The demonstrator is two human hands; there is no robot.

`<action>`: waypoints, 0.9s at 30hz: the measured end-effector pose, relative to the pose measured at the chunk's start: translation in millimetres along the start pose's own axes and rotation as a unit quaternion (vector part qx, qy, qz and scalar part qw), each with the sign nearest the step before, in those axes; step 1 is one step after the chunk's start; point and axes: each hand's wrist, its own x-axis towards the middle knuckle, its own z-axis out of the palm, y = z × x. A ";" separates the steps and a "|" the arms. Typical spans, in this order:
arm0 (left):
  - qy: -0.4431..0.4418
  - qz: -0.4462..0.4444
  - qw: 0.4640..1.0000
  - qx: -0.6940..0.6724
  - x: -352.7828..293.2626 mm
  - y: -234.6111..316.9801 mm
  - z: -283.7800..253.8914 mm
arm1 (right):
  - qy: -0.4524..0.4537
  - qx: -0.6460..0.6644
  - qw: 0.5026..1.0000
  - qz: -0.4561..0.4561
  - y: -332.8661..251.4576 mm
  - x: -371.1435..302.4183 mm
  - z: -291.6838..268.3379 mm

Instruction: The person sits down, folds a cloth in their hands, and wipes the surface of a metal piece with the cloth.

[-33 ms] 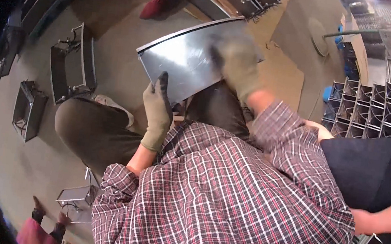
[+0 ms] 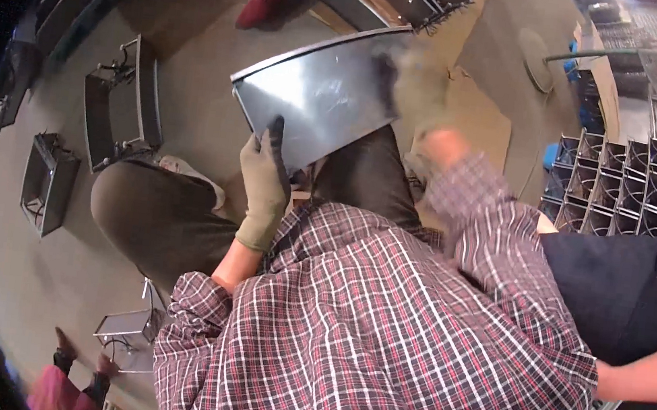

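Note:
A shiny grey metal panel (image 2: 321, 95) with a curved rim along its far edge is tilted above my thighs. My left hand (image 2: 264, 185), in a grey-green glove with dark fingertips, grips its near left edge; one dark finger lies on the sheet and the others are hidden. At the panel's right end is my right hand (image 2: 422, 90), gloved too and badly smeared by motion. Its fingers cannot be made out, nor whether it holds anything.
Metal frames (image 2: 149, 108) and a smaller box-like frame (image 2: 49, 185) stand on the floor at left. Stacked black frames (image 2: 626, 186) are at right. A cardboard sheet (image 2: 474, 132) lies beyond my right hand. Another person's arm (image 2: 650, 367) is close on my right; a red shoe (image 2: 263, 8) is ahead.
My right hand has moved a little to the right across the panel, baring more of its right part. My left hand and the panel stay nearly where they were.

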 end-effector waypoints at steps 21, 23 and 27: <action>-0.012 -0.082 0.996 0.029 7.6 -11.4 -51.7 | 0.079 0.045 0.991 -0.098 -58.7 -23.6 65.3; -0.003 -0.035 0.999 0.039 9.0 -16.3 -55.2 | 0.041 -0.091 0.940 -0.325 -78.2 -25.2 52.6; -0.036 -0.032 0.997 0.054 17.5 -13.6 -47.2 | 0.046 -0.143 0.982 -0.110 -35.1 6.0 47.5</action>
